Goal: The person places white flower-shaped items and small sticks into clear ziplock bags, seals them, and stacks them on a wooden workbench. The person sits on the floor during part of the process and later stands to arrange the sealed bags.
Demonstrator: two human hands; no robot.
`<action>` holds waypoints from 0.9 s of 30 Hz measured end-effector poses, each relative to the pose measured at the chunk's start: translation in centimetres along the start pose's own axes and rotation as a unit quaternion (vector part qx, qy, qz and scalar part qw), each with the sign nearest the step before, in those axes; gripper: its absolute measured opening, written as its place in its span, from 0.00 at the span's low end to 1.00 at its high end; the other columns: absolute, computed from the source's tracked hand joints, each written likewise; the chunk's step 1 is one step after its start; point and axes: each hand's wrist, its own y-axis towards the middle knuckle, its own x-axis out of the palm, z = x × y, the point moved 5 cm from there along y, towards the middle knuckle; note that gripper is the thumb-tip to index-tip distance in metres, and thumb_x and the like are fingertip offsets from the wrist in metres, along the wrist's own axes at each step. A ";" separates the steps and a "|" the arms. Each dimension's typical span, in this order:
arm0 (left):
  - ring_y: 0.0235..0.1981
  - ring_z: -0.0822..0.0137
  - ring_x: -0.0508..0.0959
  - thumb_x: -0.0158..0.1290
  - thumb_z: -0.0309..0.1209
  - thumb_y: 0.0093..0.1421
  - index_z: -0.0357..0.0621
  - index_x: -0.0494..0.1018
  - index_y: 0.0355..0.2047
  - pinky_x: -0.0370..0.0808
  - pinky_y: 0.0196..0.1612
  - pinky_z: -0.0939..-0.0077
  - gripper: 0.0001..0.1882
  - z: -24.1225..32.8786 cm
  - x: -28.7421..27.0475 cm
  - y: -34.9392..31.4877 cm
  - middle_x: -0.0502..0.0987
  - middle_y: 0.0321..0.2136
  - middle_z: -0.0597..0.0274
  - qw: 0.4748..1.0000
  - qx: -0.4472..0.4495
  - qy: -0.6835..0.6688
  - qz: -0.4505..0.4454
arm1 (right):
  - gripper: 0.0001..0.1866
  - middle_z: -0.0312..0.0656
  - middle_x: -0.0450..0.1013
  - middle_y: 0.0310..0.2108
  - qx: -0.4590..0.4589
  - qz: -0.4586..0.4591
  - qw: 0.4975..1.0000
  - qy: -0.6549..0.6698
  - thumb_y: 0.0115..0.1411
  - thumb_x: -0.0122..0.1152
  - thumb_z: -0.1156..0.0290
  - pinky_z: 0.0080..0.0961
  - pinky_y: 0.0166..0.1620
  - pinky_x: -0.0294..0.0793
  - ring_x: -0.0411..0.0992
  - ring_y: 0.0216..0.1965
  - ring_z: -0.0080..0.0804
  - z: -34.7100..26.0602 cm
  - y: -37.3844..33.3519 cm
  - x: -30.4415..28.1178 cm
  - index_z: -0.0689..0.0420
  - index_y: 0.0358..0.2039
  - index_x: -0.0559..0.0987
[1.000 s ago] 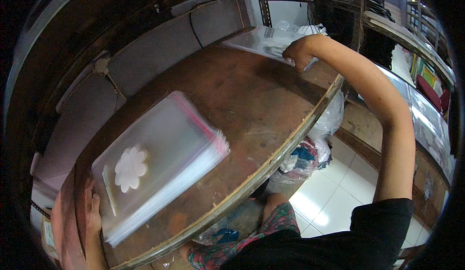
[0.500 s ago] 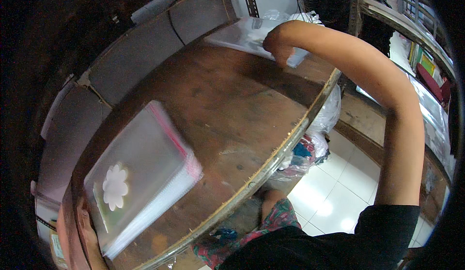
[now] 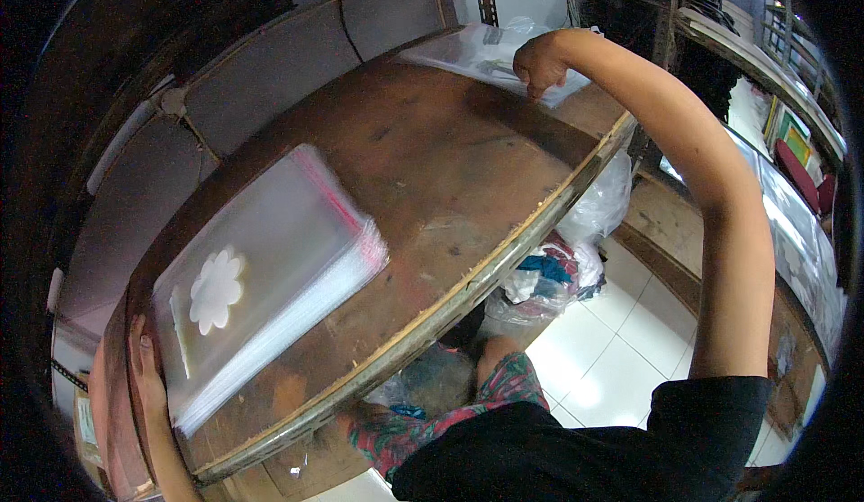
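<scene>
A thick stack of clear plastic bags (image 3: pixel 279 232) with a pink strip along its far edge lies on the brown wooden table (image 3: pixel 441 178). A white flower shape (image 3: pixel 216 291) and a short pale strip (image 3: pixel 180 331) show on its top near the left end. My left hand (image 3: pixel 148 367) rests along the stack's left end, fingers stretched out and open. At the far right of the table, my right hand (image 3: pixel 543 61) is over flat clear plastic sheets (image 3: pixel 459 49). Its fingers are curled closed and point down; what they hold, if anything, is hidden.
The table's worn front edge (image 3: pixel 468 300) runs diagonally past my lap. Below it, a clear plastic bag of cloth pieces (image 3: pixel 549 277) stands on white floor tiles (image 3: pixel 612 349). Metal shelving (image 3: pixel 670 16) rises at the back right. A grey panel (image 3: pixel 261 61) borders the far side.
The view has shifted, so the stack sits higher in the picture. My right hand stays over the plastic sheets, with its fingers now more tightly curled. My left hand remains beside the stack.
</scene>
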 end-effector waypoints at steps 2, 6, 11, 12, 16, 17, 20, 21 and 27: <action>0.65 0.56 0.58 0.38 0.51 0.67 0.35 0.63 0.60 0.50 0.66 0.64 0.33 0.1 -0.2 -0.1 0.62 0.62 0.48 1.000 -0.001 0.004 0.003 | 0.21 0.53 0.75 0.43 0.002 -0.023 0.998 -0.050 0.50 0.65 0.70 0.36 0.35 0.82 0.78 0.39 0.40 -0.7 0.5 -0.2 0.64 0.45 0.76; 0.65 0.56 0.58 0.38 0.51 0.67 0.35 0.63 0.60 0.50 0.66 0.64 0.32 0.0 -0.2 -0.5 0.62 0.61 0.48 1.000 -0.008 0.007 0.008 | 0.21 0.52 0.75 0.45 0.035 -0.024 0.997 -0.062 0.49 0.65 0.71 0.40 0.36 0.81 0.78 0.38 0.43 -1.1 1.2 -0.5 0.64 0.45 0.77; 0.64 0.56 0.59 0.40 0.50 0.67 0.35 0.64 0.59 0.49 0.66 0.65 0.31 -0.5 0.2 -0.7 0.63 0.61 0.48 0.998 -0.019 -0.050 0.025 | 0.25 0.53 0.76 0.44 0.000 0.036 0.963 -0.266 0.45 0.67 0.69 0.39 0.42 0.78 0.77 0.42 0.44 -2.1 2.1 0.4 0.63 0.45 0.77; 0.64 0.56 0.59 0.41 0.50 0.67 0.35 0.64 0.59 0.49 0.66 0.65 0.31 -1.4 -0.2 -0.5 0.63 0.61 0.48 0.999 -0.008 -0.042 0.023 | 0.25 0.53 0.76 0.44 -0.006 0.071 0.966 -0.248 0.44 0.67 0.69 0.40 0.43 0.78 0.77 0.43 0.46 -2.0 2.0 0.4 0.62 0.45 0.77; 0.63 0.56 0.60 0.40 0.48 0.68 0.36 0.63 0.60 0.50 0.66 0.65 0.30 -1.9 -0.4 -0.5 0.62 0.61 0.49 1.000 0.005 0.003 0.029 | 0.23 0.53 0.75 0.44 -0.024 0.202 0.959 -0.197 0.45 0.66 0.71 0.42 0.47 0.76 0.74 0.46 0.52 -0.8 1.6 0.9 0.58 0.45 0.76; 0.64 0.56 0.60 0.40 0.47 0.68 0.35 0.62 0.60 0.50 0.66 0.64 0.30 -1.5 -0.7 -0.5 0.62 0.61 0.49 0.999 0.017 -0.009 0.047 | 0.22 0.53 0.74 0.44 -0.026 0.232 0.954 -0.188 0.46 0.65 0.71 0.42 0.48 0.76 0.74 0.47 0.53 -0.6 1.5 0.9 0.58 0.45 0.76; 0.64 0.56 0.59 0.40 0.45 0.68 0.35 0.62 0.60 0.50 0.66 0.64 0.29 1.8 -1.0 0.0 0.62 0.62 0.48 0.987 0.050 -0.114 0.107 | 0.19 0.55 0.74 0.43 -0.017 0.257 0.955 -0.150 0.49 0.62 0.73 0.43 0.49 0.75 0.73 0.48 0.54 0.6 0.8 1.2 0.58 0.44 0.74; 0.64 0.56 0.59 0.41 0.45 0.68 0.34 0.62 0.60 0.50 0.66 0.64 0.29 4.4 -1.1 -0.2 0.62 0.61 0.48 0.973 0.054 -0.183 0.133 | 0.20 0.55 0.74 0.44 -0.024 0.253 0.954 -0.159 0.50 0.61 0.74 0.44 0.49 0.75 0.73 0.48 0.55 0.5 0.5 0.9 0.58 0.46 0.74; 0.62 0.54 0.62 0.45 0.44 0.66 0.32 0.62 0.59 0.53 0.66 0.62 0.29 17.3 -3.8 -7.7 0.63 0.60 0.47 0.962 0.165 -0.189 0.107 | 0.30 0.58 0.73 0.46 -0.072 0.271 0.949 -0.143 0.48 0.59 0.74 0.44 0.51 0.73 0.72 0.48 0.55 -4.0 -4.1 -4.3 0.58 0.55 0.70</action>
